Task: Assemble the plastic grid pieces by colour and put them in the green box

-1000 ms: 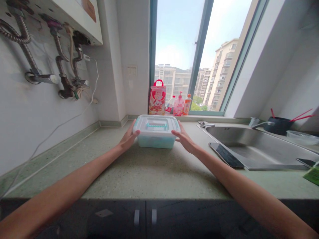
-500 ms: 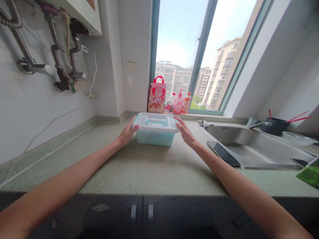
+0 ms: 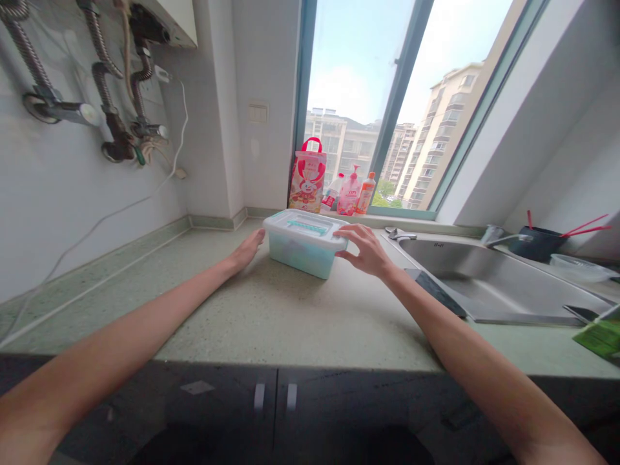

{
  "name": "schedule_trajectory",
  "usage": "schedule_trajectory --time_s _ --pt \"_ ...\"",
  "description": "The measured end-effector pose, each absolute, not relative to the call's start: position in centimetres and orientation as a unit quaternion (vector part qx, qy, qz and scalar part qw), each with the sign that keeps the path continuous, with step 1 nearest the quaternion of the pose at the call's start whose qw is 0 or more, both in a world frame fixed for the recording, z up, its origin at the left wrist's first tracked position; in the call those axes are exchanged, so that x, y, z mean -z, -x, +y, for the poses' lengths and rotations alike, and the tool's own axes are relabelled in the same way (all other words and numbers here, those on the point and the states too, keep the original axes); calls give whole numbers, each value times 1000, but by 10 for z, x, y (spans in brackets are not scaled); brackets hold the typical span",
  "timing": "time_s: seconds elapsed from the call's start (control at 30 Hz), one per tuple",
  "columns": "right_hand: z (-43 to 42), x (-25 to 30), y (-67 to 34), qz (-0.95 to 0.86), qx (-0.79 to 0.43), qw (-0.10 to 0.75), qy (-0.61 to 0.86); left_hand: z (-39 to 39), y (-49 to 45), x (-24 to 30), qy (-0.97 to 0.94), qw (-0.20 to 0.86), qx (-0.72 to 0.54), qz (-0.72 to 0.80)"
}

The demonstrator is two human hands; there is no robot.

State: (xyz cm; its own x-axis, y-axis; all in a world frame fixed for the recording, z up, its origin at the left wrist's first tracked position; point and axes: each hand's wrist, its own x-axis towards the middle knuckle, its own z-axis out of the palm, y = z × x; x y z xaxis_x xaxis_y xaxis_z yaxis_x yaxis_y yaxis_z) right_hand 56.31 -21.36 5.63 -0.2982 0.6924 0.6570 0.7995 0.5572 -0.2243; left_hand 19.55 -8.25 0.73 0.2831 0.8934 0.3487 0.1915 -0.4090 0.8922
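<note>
A plastic storage box (image 3: 300,253) with a pale turquoise body, a whitish lid and a turquoise handle on top stands at an angle on the countertop (image 3: 232,329). Its lid is on, and what lies inside is too blurred to name. My right hand (image 3: 364,250) holds the box's right end, fingers on the lid edge and thumb lower down. Beside the left end, my left hand (image 3: 246,252) has its fingers stretched out close to the box. Whether those fingertips touch it, I cannot tell.
A phone (image 3: 436,292) lies between my right forearm and the steel sink (image 3: 489,278). By the window stand a red-handled bag (image 3: 308,184), a pink pump bottle (image 3: 349,194) and other bottles. A white cable (image 3: 116,216) runs down the left wall.
The box has turned, its right end swinging nearer to me. My right hand has shifted its hold at that end, and the left hand's thumb has come off the lid. The view has tilted slightly.
</note>
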Motion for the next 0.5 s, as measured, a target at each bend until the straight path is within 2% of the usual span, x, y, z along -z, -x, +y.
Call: schedule_trajectory --time_s 0.5 --pt "-193 -50 -607 -664 257 338 616 -85 -193 -6 -731 373 -416 391"
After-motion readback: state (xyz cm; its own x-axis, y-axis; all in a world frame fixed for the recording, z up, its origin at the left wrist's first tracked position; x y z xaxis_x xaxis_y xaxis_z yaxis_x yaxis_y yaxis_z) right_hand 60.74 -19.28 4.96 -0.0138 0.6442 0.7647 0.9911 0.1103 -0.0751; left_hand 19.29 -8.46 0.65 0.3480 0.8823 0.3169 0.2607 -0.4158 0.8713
